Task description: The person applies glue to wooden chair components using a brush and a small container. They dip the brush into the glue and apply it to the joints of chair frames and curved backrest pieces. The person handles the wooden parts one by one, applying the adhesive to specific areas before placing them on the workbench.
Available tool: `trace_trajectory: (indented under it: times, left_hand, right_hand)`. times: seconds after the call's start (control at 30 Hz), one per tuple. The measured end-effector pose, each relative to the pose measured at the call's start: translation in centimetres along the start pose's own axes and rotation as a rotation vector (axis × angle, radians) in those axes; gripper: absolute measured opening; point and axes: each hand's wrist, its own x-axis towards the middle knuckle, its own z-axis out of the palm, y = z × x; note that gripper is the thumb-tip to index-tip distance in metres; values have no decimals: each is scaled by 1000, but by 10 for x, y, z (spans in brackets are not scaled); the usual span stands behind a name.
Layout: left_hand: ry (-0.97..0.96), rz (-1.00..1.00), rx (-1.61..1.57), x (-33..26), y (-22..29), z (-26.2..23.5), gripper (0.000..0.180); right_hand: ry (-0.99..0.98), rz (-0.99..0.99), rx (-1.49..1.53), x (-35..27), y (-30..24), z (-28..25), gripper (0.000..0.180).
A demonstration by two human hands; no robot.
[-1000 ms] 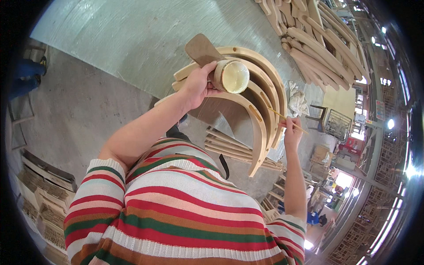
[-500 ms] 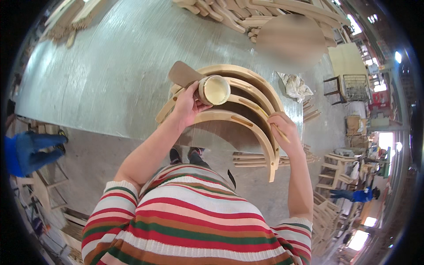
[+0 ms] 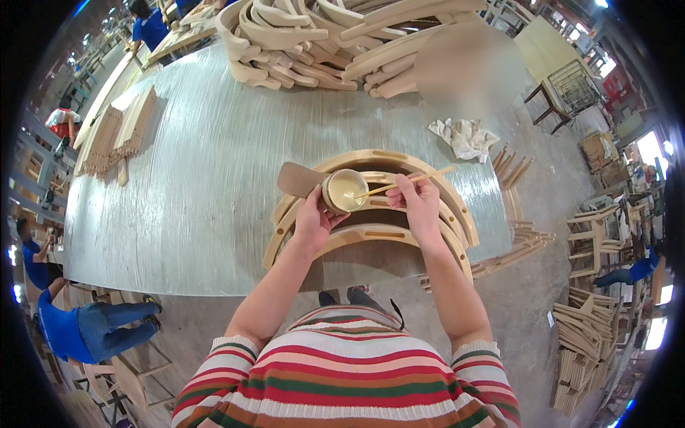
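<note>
My left hand (image 3: 314, 220) is wrapped round a round jar (image 3: 332, 202) of creamy, pale glue-like liquid (image 3: 346, 190), tilted toward me above the work. In my right hand (image 3: 419, 203), a thin wooden stick (image 3: 434, 173) is pinched between the fingers. Its lower tip dips into the liquid, and the other end points up to the right. Below both hands, several curved wooden pieces (image 3: 371, 233) with slots in their edges lie nested as arcs on the table. A flat brown paddle-shaped piece (image 3: 298, 180) sits just left of the jar.
The sheet-covered table (image 3: 193, 214) spreads to the left. Curved wooden parts (image 3: 285, 50) are heaped at its far side, near a crumpled cloth (image 3: 465, 139). Slats (image 3: 118, 139) are stacked far left. A person in blue (image 3: 85, 328) is at the left; more wood (image 3: 585, 335) lies right.
My right hand has moved left and up from the curved pieces, bringing the stick's tip into the jar. The view has shifted, showing more of the table's far side.
</note>
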Motion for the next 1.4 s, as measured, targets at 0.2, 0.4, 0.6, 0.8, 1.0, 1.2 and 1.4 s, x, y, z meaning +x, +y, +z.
trace_trajectory:
  times: [0.2, 0.4, 0.6, 0.8, 1.0, 1.2, 1.4]
  left_hand:
    - [-15, 20, -39, 8, 2, -4, 39]
    - [-37, 17, -48, 23, 2, 4, 36]
    - [-41, 21, -35, 37, 0, 14, 37]
    - [83, 31, -59, 38, 9, 2, 38]
    - [149, 99, -97, 21, 28, -30, 39]
    - [149, 123, -101, 13, 30, -34, 40]
    - [102, 138, -142, 7, 35, -47, 38]
  right_hand:
    - [-72, 58, 348, 9, 8, -22, 8]
    - [37, 123, 437, 22, 29, -25, 8]
    - [142, 276, 473, 31, 45, -25, 18]
    - [116, 144, 413, 40, 41, -36, 12]
    - [109, 111, 192, 47, 49, -41, 10]
    - [2, 0, 32, 55, 71, -27, 9]
    - [-87, -54, -275, 57, 45, -57, 11]
